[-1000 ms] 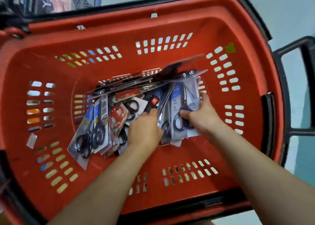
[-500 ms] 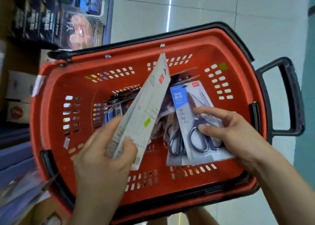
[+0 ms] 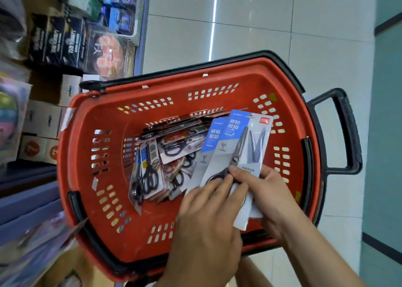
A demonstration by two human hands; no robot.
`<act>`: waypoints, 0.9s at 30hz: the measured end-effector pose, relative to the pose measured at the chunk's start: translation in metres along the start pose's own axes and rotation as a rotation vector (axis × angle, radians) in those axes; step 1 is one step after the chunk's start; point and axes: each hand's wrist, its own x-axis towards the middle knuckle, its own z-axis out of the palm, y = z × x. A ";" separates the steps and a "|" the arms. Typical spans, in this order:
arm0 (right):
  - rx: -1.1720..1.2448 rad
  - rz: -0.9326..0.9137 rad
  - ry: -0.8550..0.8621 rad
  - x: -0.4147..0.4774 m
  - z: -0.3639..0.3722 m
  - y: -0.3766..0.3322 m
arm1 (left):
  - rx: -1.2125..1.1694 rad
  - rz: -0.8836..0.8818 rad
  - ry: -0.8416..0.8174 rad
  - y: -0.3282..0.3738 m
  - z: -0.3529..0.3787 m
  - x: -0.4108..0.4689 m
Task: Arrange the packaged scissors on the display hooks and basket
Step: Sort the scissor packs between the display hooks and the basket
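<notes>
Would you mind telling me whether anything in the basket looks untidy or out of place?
The scissor packs lie in a jumbled heap in the basket, overlapping at different angles, some on edge. The left hand and right hand hold two blue packs above it. Torn tape scraps cling to its wall.

Free to pass over open floor (image 3: 272, 36) beyond & right of red basket (image 3: 134, 243). Room to reach in at near-left corner, bare bottom there. Blocked mid-basket by heap of scissor packs (image 3: 150, 173). Blocked near-right by left hand (image 3: 206, 228) & right hand (image 3: 267, 191) holding fanned packs (image 3: 239, 138). Tight on left w/ shelf boxes (image 3: 71, 45) just beside rim. Black handle (image 3: 348, 132) jutting out on right
</notes>
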 end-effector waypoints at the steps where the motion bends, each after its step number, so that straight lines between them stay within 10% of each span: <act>1: -0.005 0.001 0.016 0.001 -0.003 0.001 | -0.114 -0.075 -0.026 0.001 -0.007 -0.001; 9: -0.002 -0.018 -0.070 -0.022 -0.018 -0.017 | -0.943 -0.615 -0.062 -0.019 -0.028 0.021; 27: 0.326 -0.256 -0.180 -0.206 0.026 -0.160 | -1.158 -0.629 0.662 0.151 -0.198 -0.043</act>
